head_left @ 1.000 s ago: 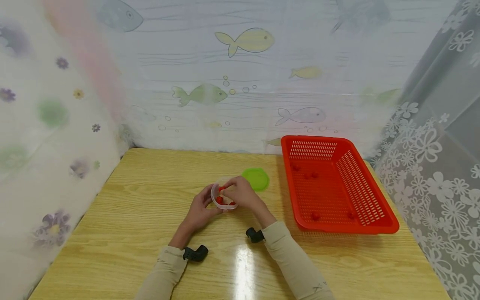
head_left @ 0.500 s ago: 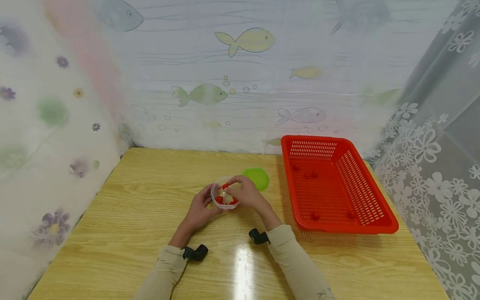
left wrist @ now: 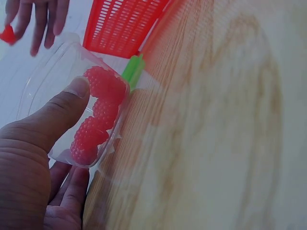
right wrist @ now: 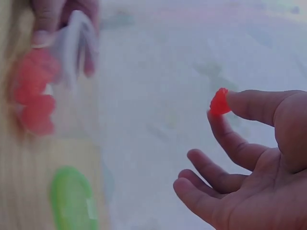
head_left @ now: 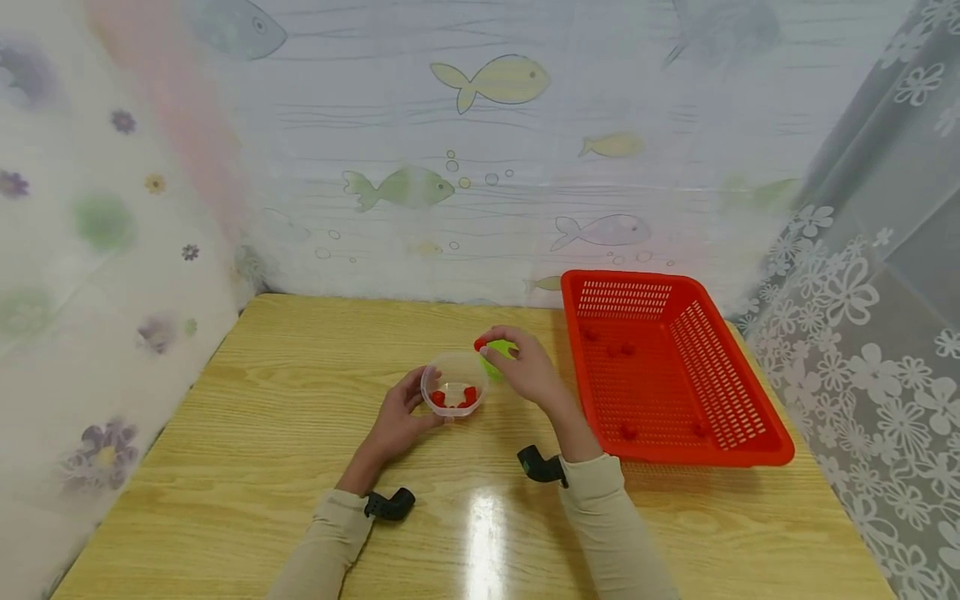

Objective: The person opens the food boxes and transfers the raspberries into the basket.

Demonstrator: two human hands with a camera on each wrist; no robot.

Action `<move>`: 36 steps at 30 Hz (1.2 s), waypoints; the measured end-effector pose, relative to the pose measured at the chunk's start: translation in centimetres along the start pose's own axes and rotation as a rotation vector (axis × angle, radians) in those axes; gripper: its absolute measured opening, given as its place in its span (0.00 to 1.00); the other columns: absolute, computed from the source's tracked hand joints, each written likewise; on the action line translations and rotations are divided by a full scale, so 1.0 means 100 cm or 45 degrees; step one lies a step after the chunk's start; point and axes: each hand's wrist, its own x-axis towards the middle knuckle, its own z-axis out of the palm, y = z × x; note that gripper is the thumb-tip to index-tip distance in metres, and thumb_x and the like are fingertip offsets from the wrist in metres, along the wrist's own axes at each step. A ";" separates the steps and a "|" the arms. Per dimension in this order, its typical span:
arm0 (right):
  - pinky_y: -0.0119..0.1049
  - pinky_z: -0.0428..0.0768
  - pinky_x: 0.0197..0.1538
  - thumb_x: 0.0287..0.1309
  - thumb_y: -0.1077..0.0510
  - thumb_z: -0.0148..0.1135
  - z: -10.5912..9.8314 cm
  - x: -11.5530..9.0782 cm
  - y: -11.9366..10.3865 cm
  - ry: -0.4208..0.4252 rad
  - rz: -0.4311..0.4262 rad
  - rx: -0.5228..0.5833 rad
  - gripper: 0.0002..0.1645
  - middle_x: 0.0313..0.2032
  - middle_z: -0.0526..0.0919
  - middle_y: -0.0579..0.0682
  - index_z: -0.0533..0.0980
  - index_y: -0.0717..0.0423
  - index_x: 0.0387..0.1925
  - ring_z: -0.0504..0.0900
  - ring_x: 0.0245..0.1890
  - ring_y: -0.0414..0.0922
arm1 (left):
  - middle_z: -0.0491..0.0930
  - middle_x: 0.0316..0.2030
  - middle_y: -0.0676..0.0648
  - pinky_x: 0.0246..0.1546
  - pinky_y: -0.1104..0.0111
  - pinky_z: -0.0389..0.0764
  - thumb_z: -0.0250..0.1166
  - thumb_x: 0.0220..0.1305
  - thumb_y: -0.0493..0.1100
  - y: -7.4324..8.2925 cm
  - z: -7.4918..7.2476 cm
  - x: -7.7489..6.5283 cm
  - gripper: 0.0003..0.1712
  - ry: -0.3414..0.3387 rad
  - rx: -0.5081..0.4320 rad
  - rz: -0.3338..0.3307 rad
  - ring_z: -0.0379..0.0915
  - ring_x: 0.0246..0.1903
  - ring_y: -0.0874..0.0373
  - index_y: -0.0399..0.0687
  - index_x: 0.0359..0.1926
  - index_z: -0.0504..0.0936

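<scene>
In what looks like one-by-one transfer, the right hand (head_left: 531, 369) pinches a red berry (head_left: 480, 343) aloft near the green lid (right wrist: 71, 199), at the far right side of the clear tub (head_left: 451, 412) the left hand (head_left: 396, 422) grips, and the next move likely calls for a soft pinch.

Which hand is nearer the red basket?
Right. The right hand, pinching a raspberry, is left of the red basket; the left hand is farther left, holding the clear container.

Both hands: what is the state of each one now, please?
Left hand: holding the clear container.
Right hand: pinching a red berry-like piece between thumb and finger.
</scene>
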 end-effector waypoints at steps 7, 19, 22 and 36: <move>0.59 0.65 0.73 0.74 0.58 0.57 -0.040 -0.020 -0.020 0.051 -0.046 0.044 0.13 0.66 0.73 0.57 0.79 0.60 0.53 0.66 0.72 0.55 | 0.70 0.68 0.33 0.67 0.52 0.71 0.76 0.54 0.27 0.000 0.000 -0.001 0.48 0.001 -0.003 0.000 0.68 0.68 0.37 0.36 0.73 0.64; 0.55 0.66 0.73 0.77 0.52 0.53 -0.118 -0.060 -0.010 0.390 0.125 0.089 0.28 0.69 0.70 0.60 0.69 0.62 0.70 0.65 0.68 0.52 | 0.70 0.68 0.32 0.67 0.53 0.70 0.76 0.54 0.27 0.001 0.000 0.000 0.48 0.005 -0.005 -0.003 0.67 0.68 0.38 0.35 0.73 0.64; 0.56 0.65 0.72 0.77 0.48 0.52 -0.132 -0.069 -0.003 0.462 0.165 0.087 0.31 0.69 0.69 0.60 0.67 0.60 0.73 0.67 0.64 0.47 | 0.69 0.68 0.32 0.68 0.52 0.70 0.76 0.54 0.27 0.001 0.000 0.000 0.48 0.005 -0.006 -0.008 0.67 0.68 0.38 0.35 0.73 0.64; 0.32 0.74 0.55 0.75 0.42 0.52 -0.161 -0.088 0.014 0.619 0.304 0.088 0.35 0.58 0.74 0.45 0.68 0.57 0.73 0.70 0.51 0.40 | 0.69 0.69 0.33 0.68 0.55 0.71 0.76 0.54 0.27 0.001 0.000 0.000 0.48 0.009 -0.006 -0.022 0.67 0.69 0.38 0.35 0.74 0.63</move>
